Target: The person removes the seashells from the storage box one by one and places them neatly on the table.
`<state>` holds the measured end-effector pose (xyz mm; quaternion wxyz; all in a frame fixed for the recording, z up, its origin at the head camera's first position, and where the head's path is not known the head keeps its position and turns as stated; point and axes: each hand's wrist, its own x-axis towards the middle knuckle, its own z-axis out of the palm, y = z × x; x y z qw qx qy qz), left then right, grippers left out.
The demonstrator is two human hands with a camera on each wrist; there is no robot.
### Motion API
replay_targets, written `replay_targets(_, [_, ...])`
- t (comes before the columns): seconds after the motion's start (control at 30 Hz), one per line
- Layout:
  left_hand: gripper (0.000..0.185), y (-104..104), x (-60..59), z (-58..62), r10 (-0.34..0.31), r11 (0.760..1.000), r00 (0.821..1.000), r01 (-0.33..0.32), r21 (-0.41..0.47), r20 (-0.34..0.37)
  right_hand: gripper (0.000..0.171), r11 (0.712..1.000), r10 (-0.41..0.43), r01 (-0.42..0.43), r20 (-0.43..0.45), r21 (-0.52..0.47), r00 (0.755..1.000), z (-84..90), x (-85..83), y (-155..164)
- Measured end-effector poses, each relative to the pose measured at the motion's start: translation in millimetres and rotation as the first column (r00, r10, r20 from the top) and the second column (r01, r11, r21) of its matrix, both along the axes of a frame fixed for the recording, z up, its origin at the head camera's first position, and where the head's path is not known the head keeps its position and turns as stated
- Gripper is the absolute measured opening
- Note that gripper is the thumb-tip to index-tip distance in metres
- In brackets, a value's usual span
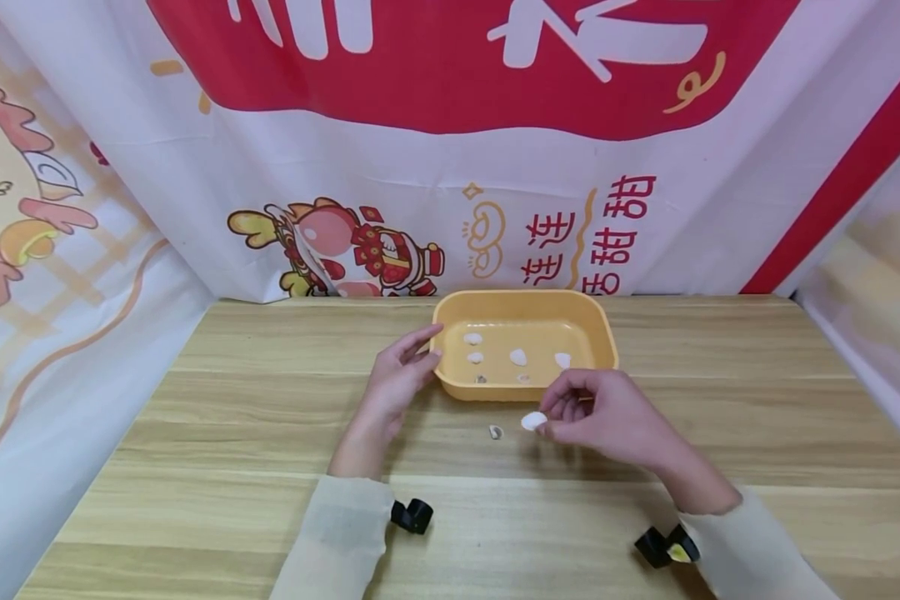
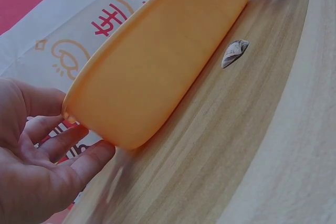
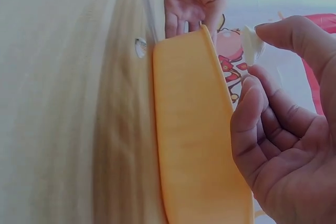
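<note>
Now the right hand (image 1: pixel 607 417) pinches a white shell (image 1: pixel 533 420) between thumb and fingertip, just in front of the yellow tray (image 1: pixel 450 317) and a little above the bench (image 1: pixel 195 433). The left hand (image 1: pixel 393 383), with fingers relaxed and nearly straight, touches the left corner of the tray, probably to keep it steady. Inside the tray lie several small shells, well apart. One grey shell (image 1: pixel 495 432) rests on the bench near the tray.
</note>
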<state>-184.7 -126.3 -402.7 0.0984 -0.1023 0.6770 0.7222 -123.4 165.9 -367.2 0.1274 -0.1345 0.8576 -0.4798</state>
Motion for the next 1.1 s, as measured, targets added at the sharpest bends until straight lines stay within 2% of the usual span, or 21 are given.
replay_targets(0.23, [0.042, 0, -0.3, 0.0, -0.002, 1.000, 1.000, 0.002, -0.003, 0.010, 0.024, 0.999, 0.036, -0.036, -0.004, 0.021, 0.999, -14.1, 6.3, 5])
replay_targets(0.5, [0.044, 2, -1.3, -3.0, -0.012, 1.000, 1.000, 0.012, 0.003, 0.002, 0.023, 0.999, 0.007, -0.007, 0.003, 0.045, 1.000, -32.7, 8.0, 7])
replay_targets(0.63, [0.043, 2, -1.5, -4.1, -0.007, 1.000, 1.000, 0.007, 0.005, 0.001, 0.022, 0.997, -0.022, 0.020, 0.032, 0.076, 0.999, -35.5, 6.2, 6])
replay_targets(1.1, [0.042, -2, -1.3, -4.1, -0.005, 1.000, 1.000, 0.005, 0.001, -0.004, 0.016, 0.984, -0.010, 0.019, -0.053, 0.175, 0.999, -37.4, 0.8, -3])
